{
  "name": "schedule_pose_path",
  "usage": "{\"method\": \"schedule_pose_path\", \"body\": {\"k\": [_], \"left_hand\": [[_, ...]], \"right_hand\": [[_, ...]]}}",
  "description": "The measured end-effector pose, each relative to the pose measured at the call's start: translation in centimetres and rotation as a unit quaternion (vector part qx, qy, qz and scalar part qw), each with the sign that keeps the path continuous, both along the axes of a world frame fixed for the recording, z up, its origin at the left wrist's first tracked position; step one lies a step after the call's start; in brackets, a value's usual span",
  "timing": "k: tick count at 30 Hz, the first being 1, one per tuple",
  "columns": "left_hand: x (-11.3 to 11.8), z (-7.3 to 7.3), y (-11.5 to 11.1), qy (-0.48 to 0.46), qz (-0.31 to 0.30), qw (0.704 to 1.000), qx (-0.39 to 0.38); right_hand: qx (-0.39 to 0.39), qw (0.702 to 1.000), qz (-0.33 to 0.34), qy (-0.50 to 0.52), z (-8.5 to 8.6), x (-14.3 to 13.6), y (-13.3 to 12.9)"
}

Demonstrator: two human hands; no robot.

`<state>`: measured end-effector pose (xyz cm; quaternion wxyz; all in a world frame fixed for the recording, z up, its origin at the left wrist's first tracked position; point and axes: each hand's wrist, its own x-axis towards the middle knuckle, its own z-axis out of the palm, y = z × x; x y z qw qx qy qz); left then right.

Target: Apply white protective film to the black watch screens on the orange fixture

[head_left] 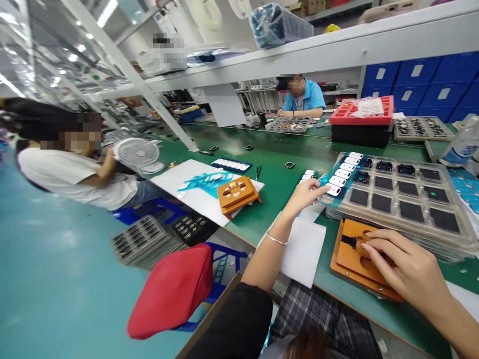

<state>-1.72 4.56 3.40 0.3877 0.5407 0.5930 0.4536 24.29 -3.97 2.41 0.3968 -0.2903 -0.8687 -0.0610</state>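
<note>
My left hand (305, 195) pinches the near edge of a blue film sheet of white stickers (342, 174), raised at the corner of a stack of clear trays (404, 199). Directly in front of me lies an orange fixture (355, 264) with rounded recesses. Over it, my right hand (406, 262) is bent, thumb and fingers drawn together at a recess. A small black piece (349, 241) shows beside those fingertips; whatever lies between them is hidden. Black parts fill some of the top tray's pockets.
Another orange fixture (236, 194) rests on white sheeting with blue film scraps. Behind the trays stand a red bin (362, 110) and a plastic bottle (462, 144). One person sits at left near a white fan (137, 153), another across the bench. A red-covered stool (172, 289) is beside me.
</note>
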Motion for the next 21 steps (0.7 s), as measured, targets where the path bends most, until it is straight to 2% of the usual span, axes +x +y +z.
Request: {"method": "schedule_pose_path", "body": {"k": [5, 9, 14, 21], "left_hand": [[-0.8, 0.1, -1.7, -0.081, -0.005, 0.996, 0.045], [0.6, -0.2, -3.2, -0.11, -0.036, 0.986, 0.12], [3.5, -1.3, -5.1, -0.017, -0.111, 0.949, 0.294], [4.6, -2.1, -6.1, 0.032, -0.194, 0.885, 0.421]], "right_hand": [[0.013, 0.999, 0.001, 0.04, -0.2, -0.2, 0.4], [0.042, 0.995, 0.013, 0.094, 0.3, -1.2, 0.1], [0.011, 0.996, 0.018, 0.085, 0.3, -2.6, 0.0], [-0.044, 0.992, 0.025, 0.116, 0.1, -3.3, -0.3]]}}
